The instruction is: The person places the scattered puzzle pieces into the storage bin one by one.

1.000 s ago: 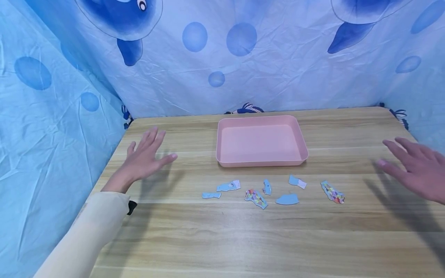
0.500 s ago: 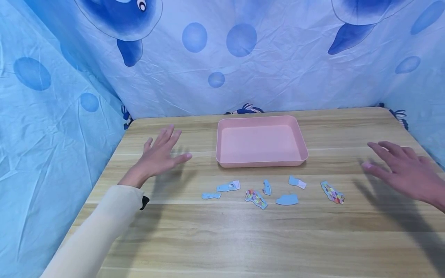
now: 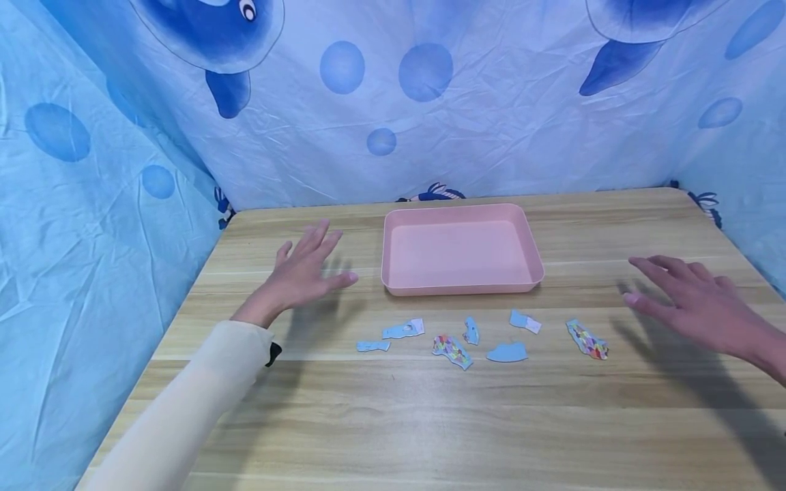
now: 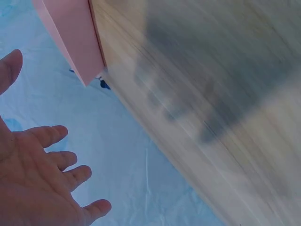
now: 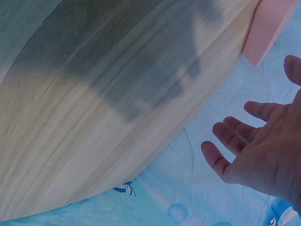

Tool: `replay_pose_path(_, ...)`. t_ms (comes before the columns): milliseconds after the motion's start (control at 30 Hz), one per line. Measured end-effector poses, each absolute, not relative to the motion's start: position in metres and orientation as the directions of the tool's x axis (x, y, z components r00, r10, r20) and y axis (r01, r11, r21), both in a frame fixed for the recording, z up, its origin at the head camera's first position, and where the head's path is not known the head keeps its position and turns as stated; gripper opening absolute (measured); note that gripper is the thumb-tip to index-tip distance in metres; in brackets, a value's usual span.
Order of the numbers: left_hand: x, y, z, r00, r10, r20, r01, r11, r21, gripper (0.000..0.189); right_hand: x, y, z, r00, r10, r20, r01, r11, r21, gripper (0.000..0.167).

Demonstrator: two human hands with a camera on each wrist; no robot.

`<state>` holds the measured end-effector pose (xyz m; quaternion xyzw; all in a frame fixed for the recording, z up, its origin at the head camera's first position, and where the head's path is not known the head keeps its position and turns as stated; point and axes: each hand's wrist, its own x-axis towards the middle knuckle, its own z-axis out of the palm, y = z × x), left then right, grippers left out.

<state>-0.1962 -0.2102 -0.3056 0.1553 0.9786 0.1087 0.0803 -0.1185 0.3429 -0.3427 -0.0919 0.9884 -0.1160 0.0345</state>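
My left hand hovers over the table left of the pink tray, fingers spread and nothing held. Over the right part of the table my right hand is likewise spread and holds nothing. Between the hands lie several flat, irregular puzzle-like pieces in front of the tray. Nearest my left hand are a small blue piece and a blue piece with a pale end. A multicoloured piece lies nearest my right hand. Both palms show in the wrist views, the left palm and the right palm.
Toward the middle lie another multicoloured piece, a narrow blue piece, a plain blue piece and a blue-and-lilac piece. A blue curtain with whale prints hangs behind the wooden table.
Both hands have moved inward, the left hand to the right and the right hand to the left. The pieces and the tray have stayed in place.
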Motion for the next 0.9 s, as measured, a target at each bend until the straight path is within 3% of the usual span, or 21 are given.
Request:
replay_pose_path(700, -0.203, -0.171, -0.329, -0.928, 0.361, -0.094, 0.311, 0.888, 0.339, 0.082, -0.116, 0.311, -0.353, -0.945, -0.323, -0.055, -0.294, 0.910, -0.293, 0.073)
replay_pose_path(900, -0.202, -0.164, -0.335, -0.936, 0.345, -0.065, 0.289, 0.862, 0.417, 0.076, -0.112, 0.305, -0.357, -0.929, -0.369, -0.022, -0.349, 0.895, -0.279, 0.072)
